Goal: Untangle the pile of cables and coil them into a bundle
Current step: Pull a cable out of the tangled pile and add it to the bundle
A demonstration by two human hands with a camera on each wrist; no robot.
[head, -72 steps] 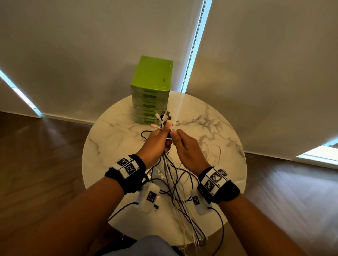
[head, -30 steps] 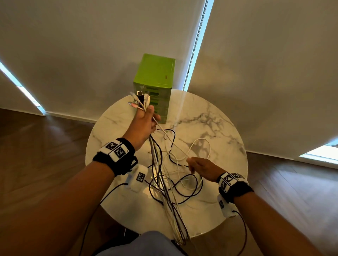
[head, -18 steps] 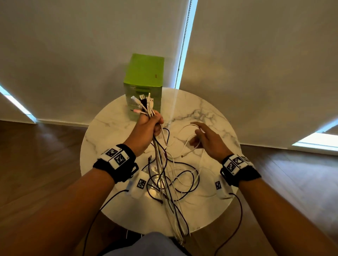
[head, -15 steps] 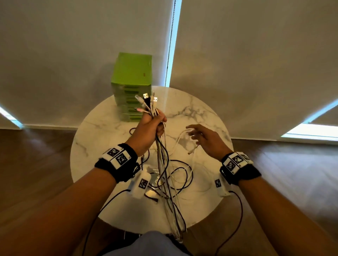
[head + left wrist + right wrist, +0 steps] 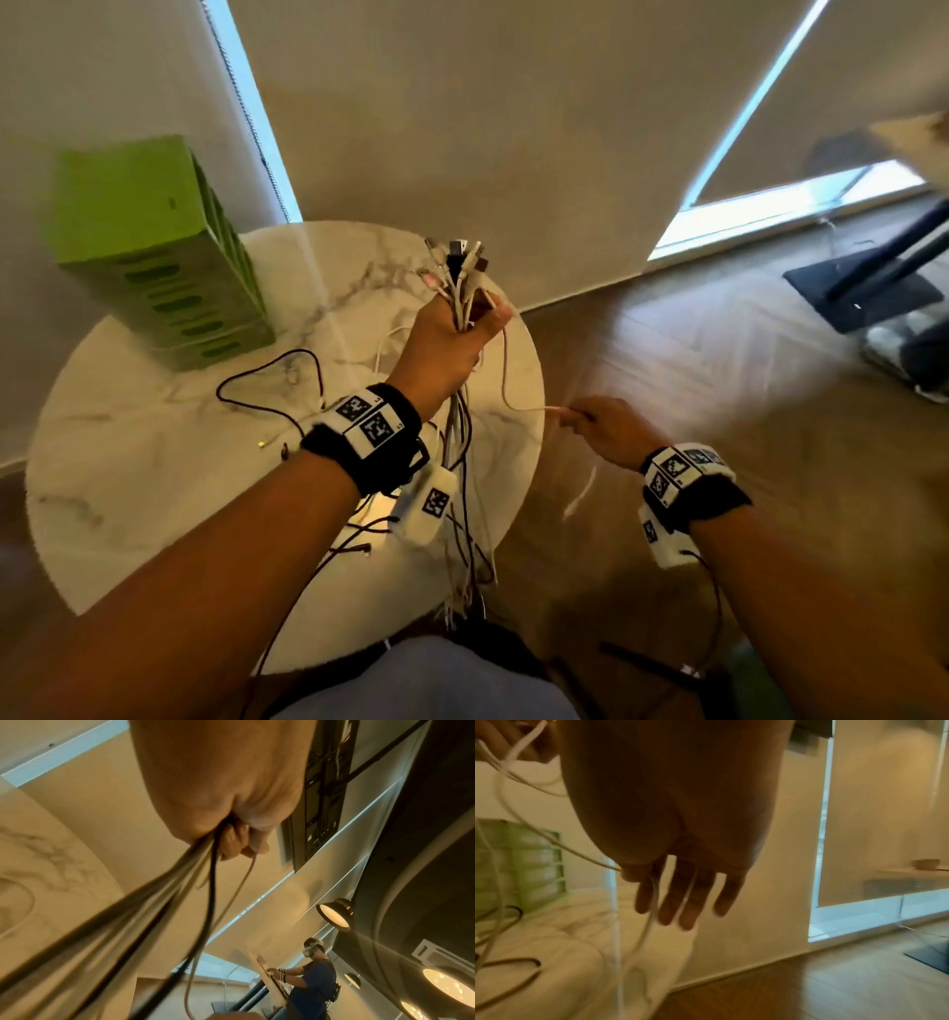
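Observation:
My left hand [image 5: 447, 344] is raised over the round marble table [image 5: 128, 488] and grips a bundle of white and black cables [image 5: 462, 437] in its fist. Their plug ends [image 5: 457, 267] stick up above it, and the rest hangs down past the table's near edge. In the left wrist view the curled fingers [image 5: 236, 839] clamp the cables [image 5: 180, 892]. One thin white cable [image 5: 506, 380] runs from that fist to my right hand [image 5: 575, 416], which is out past the table's right edge. There the thumb and forefinger pinch the white cable [image 5: 652, 898] while the other fingers [image 5: 687, 906] stay straight.
A green drawer unit [image 5: 154, 257] stands at the table's far left. A loose black cable [image 5: 272, 370] lies on the marble in front of it. Wooden floor [image 5: 693, 360] lies to the right, with a black stand base [image 5: 862, 293]. Another person [image 5: 313, 977] stands far off.
My right hand has moved right and back, off the table's edge, drawing one white cable out sideways. The left hand still holds the bundle up. The head view has swung to the right.

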